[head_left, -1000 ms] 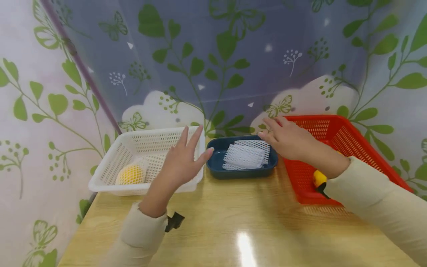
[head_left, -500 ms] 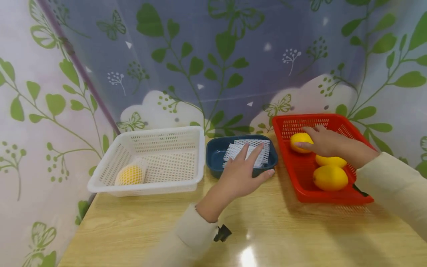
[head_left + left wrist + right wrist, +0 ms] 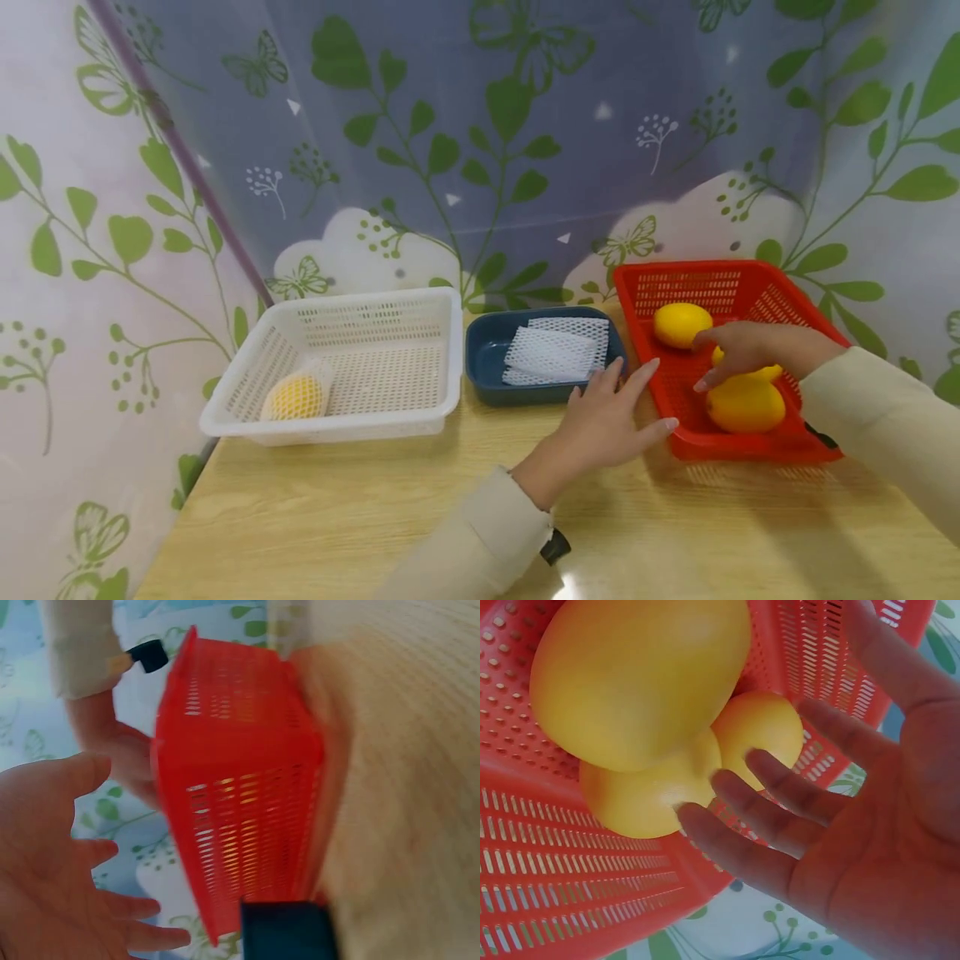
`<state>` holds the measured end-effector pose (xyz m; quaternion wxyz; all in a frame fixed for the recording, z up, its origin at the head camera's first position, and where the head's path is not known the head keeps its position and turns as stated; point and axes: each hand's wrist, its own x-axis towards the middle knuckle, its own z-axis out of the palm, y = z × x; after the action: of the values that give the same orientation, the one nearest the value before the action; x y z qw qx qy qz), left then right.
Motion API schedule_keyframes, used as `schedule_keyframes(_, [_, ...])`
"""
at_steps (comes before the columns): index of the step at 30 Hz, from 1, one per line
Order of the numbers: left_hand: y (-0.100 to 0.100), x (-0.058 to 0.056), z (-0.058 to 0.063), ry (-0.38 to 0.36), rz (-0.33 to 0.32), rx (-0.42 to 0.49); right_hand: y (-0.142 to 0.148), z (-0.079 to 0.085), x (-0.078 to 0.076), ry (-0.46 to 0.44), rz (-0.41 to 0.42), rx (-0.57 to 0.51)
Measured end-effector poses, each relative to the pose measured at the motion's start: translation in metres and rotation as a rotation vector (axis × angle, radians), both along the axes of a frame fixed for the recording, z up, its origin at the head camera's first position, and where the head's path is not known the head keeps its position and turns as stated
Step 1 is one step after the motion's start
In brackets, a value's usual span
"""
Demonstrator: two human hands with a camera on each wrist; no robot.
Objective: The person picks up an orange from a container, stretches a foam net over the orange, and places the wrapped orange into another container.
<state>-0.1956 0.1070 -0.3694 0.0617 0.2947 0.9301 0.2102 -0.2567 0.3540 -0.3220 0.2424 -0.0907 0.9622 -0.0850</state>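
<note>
In the head view my right hand [image 3: 746, 346] reaches into the red basket [image 3: 678, 446], above the yellow fruits. Its fingers are spread and slightly bent in the right wrist view, with fingertips close to a yellow fruit [image 3: 649, 795]; whether they touch it is unclear. A large mango-like fruit [image 3: 746, 406] lies at the basket's near side, and a rounder lemon-like one [image 3: 682, 325] at the back left. Between them, another is partly hidden by the hand. My left hand [image 3: 600, 421], fingers spread and holding nothing, hovers between the red basket and the dark blue tray [image 3: 487, 387].
White foam net sleeves [image 3: 555, 350] lie in the blue tray. On the left stands a white basket [image 3: 330, 429] with one netted yellow fruit [image 3: 296, 396] in its near left corner. All three containers rest on a wooden table [image 3: 322, 517] against a patterned curtain.
My left hand has moved right, from over the white basket past the blue tray. My right hand went into the red basket, then from the back fruit toward the nearer ones.
</note>
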Motion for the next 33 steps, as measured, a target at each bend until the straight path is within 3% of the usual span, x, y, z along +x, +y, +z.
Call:
schedule_keyframes(6, [0.013, 0.000, -0.013, -0.018, -0.003, -0.030, 0.005, -0.003, 0.000, -0.177, -0.087, -0.032])
schedule_keyframes(12, [0.015, -0.001, -0.021, -0.062, -0.009, -0.023, 0.005, -0.006, 0.000, -0.239, -0.098, -0.033])
schedule_keyframes(19, [0.015, -0.002, -0.024, -0.073, -0.043, -0.001, 0.009, -0.006, 0.002, -0.338, -0.190, -0.003])
schedule_keyframes(24, [0.015, -0.001, -0.024, -0.060, -0.057, 0.004, 0.010, -0.008, 0.002, -0.335, -0.214, 0.030])
schedule_keyframes(31, [0.015, -0.001, -0.022, -0.070, -0.064, 0.009, 0.012, -0.008, 0.005, -0.340, -0.311, -0.029])
schedule_keyframes(33, [0.015, -0.001, -0.022, -0.071, -0.061, 0.008, 0.012, -0.008, 0.005, -0.337, -0.291, -0.017])
